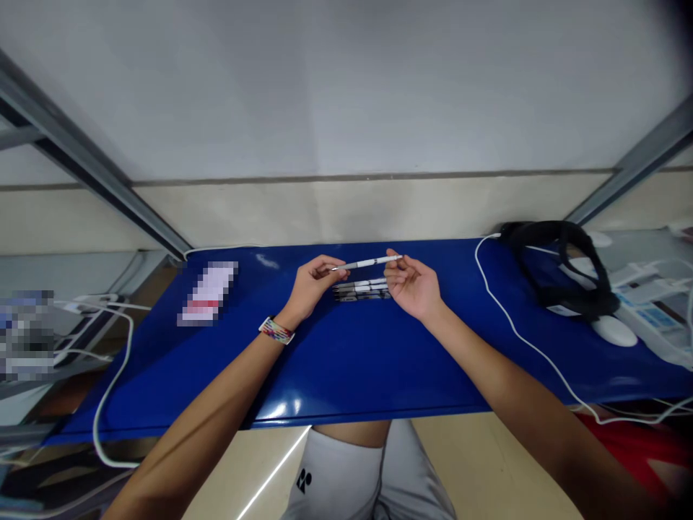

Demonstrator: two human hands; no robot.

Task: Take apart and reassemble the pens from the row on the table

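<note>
Pinching one pen [373, 262] at opposite ends with left hand [312, 285] and right hand [418, 287]; running crosswise between both, showing just beyond other pens [362, 289].

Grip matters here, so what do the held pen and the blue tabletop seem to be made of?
Held pen: probably plastic, given its smooth, opaque white barrel; the greyer section may be rubber or plastic. Blue tabletop: probably a glossy plastic or vinyl covering, judging by its bright reflections.
</note>
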